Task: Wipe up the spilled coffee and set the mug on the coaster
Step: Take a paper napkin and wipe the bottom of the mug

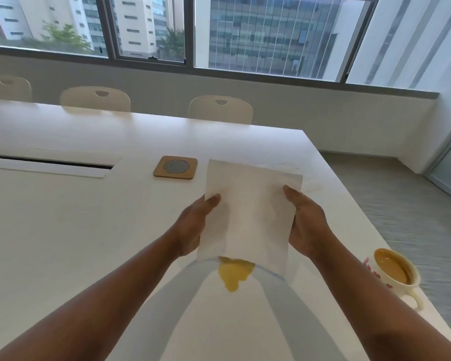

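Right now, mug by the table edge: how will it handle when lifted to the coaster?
The mug looks nearly full of coffee, so probably heavy for its size and apt to slosh if tilted. It appears ceramic, likely stiff but breakable, and sits near the table edge. Its handle should give a secure grip.

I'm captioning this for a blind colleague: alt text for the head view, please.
Both hands, left hand and right hand, hold a paper towel above a coffee spill on a white table. Mug right, coaster behind.
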`<action>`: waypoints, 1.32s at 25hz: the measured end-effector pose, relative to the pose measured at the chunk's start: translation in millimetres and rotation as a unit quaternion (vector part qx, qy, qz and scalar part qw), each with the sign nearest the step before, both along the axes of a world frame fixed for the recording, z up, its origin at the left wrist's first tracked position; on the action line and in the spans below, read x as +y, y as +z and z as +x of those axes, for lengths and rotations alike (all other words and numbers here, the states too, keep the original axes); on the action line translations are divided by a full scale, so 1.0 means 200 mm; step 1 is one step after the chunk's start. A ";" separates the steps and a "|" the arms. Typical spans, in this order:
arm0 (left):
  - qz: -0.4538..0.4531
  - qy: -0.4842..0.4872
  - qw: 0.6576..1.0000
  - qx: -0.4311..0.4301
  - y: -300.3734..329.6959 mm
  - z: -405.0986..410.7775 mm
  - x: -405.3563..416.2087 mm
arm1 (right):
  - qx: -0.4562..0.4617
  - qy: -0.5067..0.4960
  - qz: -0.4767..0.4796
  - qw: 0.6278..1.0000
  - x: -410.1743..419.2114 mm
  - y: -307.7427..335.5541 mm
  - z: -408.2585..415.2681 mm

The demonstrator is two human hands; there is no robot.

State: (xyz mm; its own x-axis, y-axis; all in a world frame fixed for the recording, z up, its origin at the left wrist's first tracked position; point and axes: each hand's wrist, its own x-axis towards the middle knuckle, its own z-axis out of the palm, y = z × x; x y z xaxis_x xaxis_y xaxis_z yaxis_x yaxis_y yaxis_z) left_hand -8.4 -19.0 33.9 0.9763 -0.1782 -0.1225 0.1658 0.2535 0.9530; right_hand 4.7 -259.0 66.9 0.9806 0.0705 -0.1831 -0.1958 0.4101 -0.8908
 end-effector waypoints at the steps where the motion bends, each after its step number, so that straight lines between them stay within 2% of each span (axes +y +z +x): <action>1: 0.002 -0.002 1.000 -0.010 0.00 -0.03 -0.02 | 0.012 0.008 0.032 0.999 0.02 -0.04 -0.03; 5: 0.074 -0.037 0.990 -0.113 -0.01 -0.13 -0.13 | 0.011 0.053 0.121 0.991 0.13 -0.13 -0.15; 6: 0.128 -0.049 0.978 -0.157 -0.01 -0.16 -0.16 | 0.006 0.061 0.124 0.990 0.15 -0.14 -0.17; 9: 0.302 -0.048 0.912 -0.273 -0.01 -0.19 -0.25 | -0.003 0.094 0.115 0.989 0.21 -0.14 -0.22; 12: 0.372 -0.038 0.882 -0.287 -0.04 -0.20 -0.28 | -0.007 0.109 0.123 0.986 0.25 -0.13 -0.26; 17: 0.417 -0.044 0.854 -0.309 -0.08 -0.20 -0.29 | 0.011 0.113 0.170 0.979 0.27 -0.12 -0.29; 21: 0.456 -0.046 0.835 -0.304 -0.10 -0.19 -0.29 | 0.029 0.127 0.178 0.975 0.27 -0.14 -0.29; 27: 0.538 -0.041 0.784 -0.306 -0.10 -0.21 -0.30 | 0.000 0.166 0.152 0.974 0.23 -0.11 -0.29; 29: 0.537 -0.050 0.790 -0.292 -0.09 -0.21 -0.31 | -0.004 0.151 0.121 0.981 0.22 -0.13 -0.29; 30: 0.524 -0.065 0.804 -0.274 -0.08 -0.20 -0.30 | 0.000 0.140 0.104 0.985 0.21 -0.14 -0.28; 33: 0.386 -0.084 0.897 -0.199 -0.04 -0.16 -0.26 | 0.007 0.113 0.054 0.992 0.18 -0.17 -0.25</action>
State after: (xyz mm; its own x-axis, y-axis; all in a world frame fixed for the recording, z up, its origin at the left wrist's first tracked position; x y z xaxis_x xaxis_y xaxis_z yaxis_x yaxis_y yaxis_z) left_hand -40.3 -70.3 25.4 0.9375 -0.3387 0.0793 -0.2520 -0.5042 0.8260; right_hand -45.4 -223.8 33.4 0.9349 0.3088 -0.1751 -0.3054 0.4479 -0.8403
